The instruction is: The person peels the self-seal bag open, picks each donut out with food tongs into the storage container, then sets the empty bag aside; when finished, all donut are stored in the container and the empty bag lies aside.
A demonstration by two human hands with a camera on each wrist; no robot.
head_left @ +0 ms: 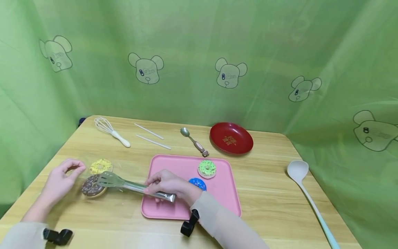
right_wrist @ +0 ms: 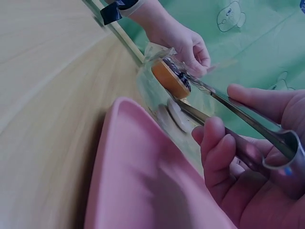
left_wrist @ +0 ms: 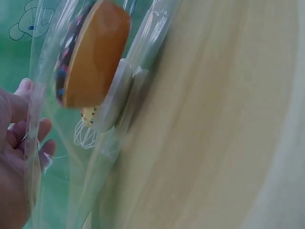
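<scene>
My left hand (head_left: pixel 63 176) pinches the edge of a clear plastic bag (left_wrist: pixel 155 28) at the table's left side. A chocolate doughnut (head_left: pixel 89 187) with sprinkles and a yellow doughnut (head_left: pixel 98 166) lie within the bag. Metal tongs (head_left: pixel 135 187) are in my right hand (head_left: pixel 169 183), gripped near their hinged end. Their tips are around the chocolate doughnut, which stands tilted on edge in the right wrist view. Beneath my right hand is a pink tray (head_left: pixel 178 162). On it are a green doughnut (head_left: pixel 206 169) and a blue doughnut (head_left: pixel 198 183), the latter partly hidden by my hand.
Along the back lie a white whisk (head_left: pixel 113 132), two white sticks (head_left: pixel 149 131), a small spoon (head_left: pixel 194 141) and a red plate (head_left: pixel 231 138). A long ladle (head_left: pixel 308 193) lies at the right edge. Green curtain (head_left: pixel 192 41) encloses the table's back and sides.
</scene>
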